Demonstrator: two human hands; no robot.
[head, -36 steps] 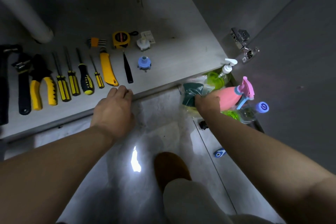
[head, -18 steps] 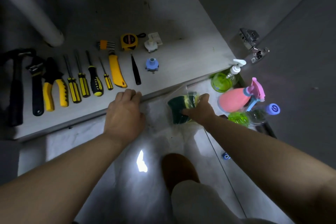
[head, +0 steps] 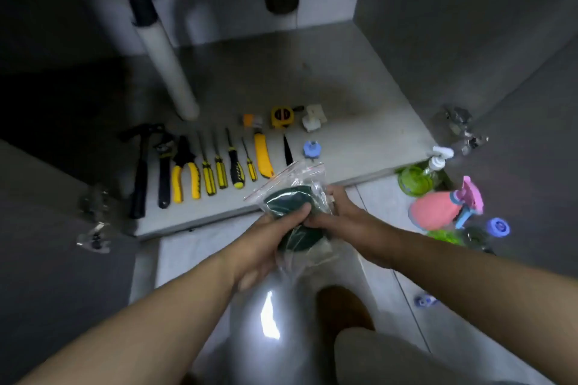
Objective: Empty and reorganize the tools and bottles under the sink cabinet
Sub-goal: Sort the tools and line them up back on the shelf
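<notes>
Two hands, left hand off the cabinet ledge, now gripping the clear bag, right hand still pinching it

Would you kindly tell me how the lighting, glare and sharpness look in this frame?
Head view: dim overall, the cabinet lost in near-black shadow on its left; a white glare patch on the floor tile; the left hand, gripping the plastic bag, smears at its lower fingers; the wide lens splays the cabinet walls outward.
</notes>
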